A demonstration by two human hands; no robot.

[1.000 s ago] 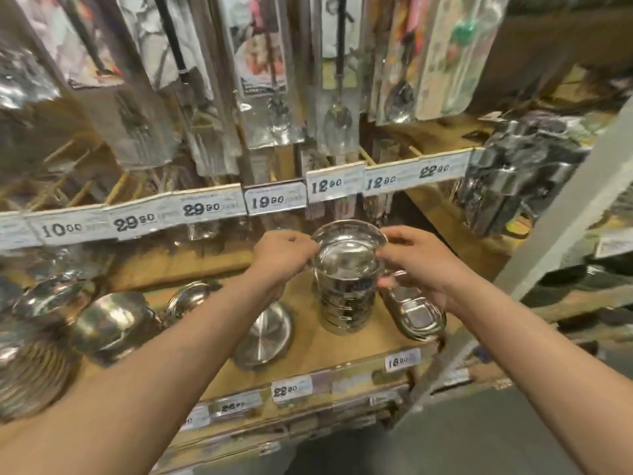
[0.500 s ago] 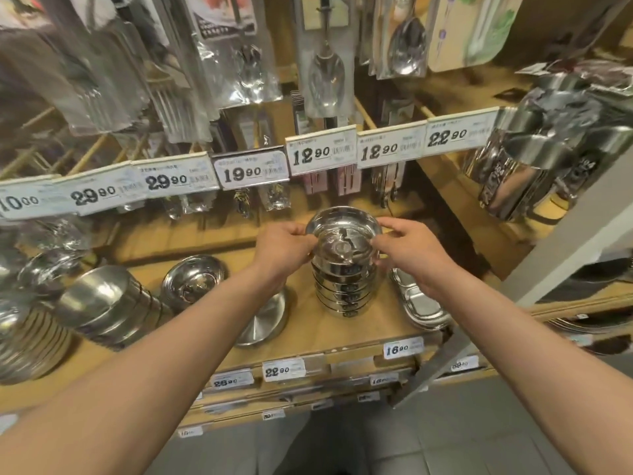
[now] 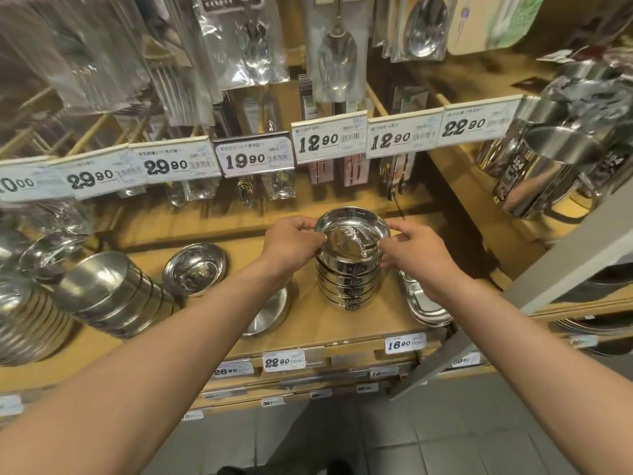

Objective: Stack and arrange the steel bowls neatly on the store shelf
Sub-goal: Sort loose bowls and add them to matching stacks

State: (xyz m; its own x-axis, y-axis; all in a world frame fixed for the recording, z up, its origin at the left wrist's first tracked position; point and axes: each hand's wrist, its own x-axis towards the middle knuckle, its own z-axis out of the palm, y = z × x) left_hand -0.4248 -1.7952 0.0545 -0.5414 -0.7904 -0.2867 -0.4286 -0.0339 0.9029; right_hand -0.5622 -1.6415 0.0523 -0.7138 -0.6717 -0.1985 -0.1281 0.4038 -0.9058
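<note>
Left hand (image 3: 294, 240) and right hand (image 3: 409, 250) pinch the top bowl (image 3: 352, 234), apparently seated on the stack (image 3: 347, 286); left of the grip, a loose bowl (image 3: 194, 274) awaits stacking.

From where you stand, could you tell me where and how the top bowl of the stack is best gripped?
Grip the top bowl by its flared rim, at opposite points, coming in from left and right. The rim overhangs the stack, giving fingers a ledge; the nested wall below is hidden. The left hand and right hand sit there now.
</note>
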